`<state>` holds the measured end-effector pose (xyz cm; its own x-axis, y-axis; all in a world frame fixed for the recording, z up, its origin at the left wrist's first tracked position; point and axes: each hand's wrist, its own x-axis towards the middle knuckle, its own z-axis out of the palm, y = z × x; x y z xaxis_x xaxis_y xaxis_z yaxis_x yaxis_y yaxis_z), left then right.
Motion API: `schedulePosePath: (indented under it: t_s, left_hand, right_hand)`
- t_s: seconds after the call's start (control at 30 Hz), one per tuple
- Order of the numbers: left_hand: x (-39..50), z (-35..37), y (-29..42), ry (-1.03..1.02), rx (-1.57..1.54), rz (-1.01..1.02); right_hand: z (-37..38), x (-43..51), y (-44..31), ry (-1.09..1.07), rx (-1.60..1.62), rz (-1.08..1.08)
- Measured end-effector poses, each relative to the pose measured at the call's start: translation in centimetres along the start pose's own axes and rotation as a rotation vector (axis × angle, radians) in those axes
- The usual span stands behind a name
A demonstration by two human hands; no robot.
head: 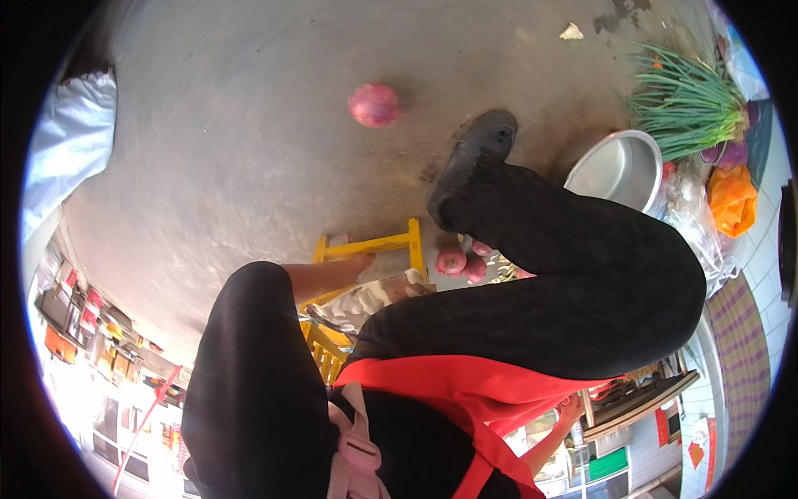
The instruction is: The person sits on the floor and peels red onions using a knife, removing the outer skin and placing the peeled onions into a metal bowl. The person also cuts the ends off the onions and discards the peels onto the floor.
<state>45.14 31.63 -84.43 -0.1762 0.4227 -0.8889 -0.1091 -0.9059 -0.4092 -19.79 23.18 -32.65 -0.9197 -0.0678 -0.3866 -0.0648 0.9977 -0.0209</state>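
Observation:
My right hand (pixel 571 408) is low on the right, past the edge of my red apron (pixel 449 380). Its fingers are curled at the frame of a dark-edged wooden stool (pixel 642 408). I do not see my left hand. A red onion (pixel 374 105), slightly blurred, is on the concrete floor in front of me. More red onions (pixel 451 259) lie beside a yellow wooden stool (pixel 368 244), partly behind my leg. A bare limb (pixel 318 279) and camouflage cloth (pixel 368 302) show between my legs, seemingly another person's.
To the right stand a metal basin (pixel 614 168), green onions (pixel 686 103), an orange bag (pixel 732 201) and clear plastic (pixel 689 209). My shoe (pixel 471 162) is on the floor. A white sack (pixel 75 140) lies at far left. A pale scrap (pixel 570 32) is on the floor.

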Motion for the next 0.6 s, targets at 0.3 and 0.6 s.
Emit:
schedulePosePath:
  t_s: [0.3,0.6]
  left_hand:
    - [-4.9,-1.1,3.4,-0.625,0.205,-0.119]
    - [-20.6,-4.5,13.4,-0.434,0.333,-0.14]
  right_hand:
    - [1.8,-0.2,4.9,-0.04,-0.07,-0.011]
    - [-3.7,1.9,10.3,0.562,-0.548,-0.145]
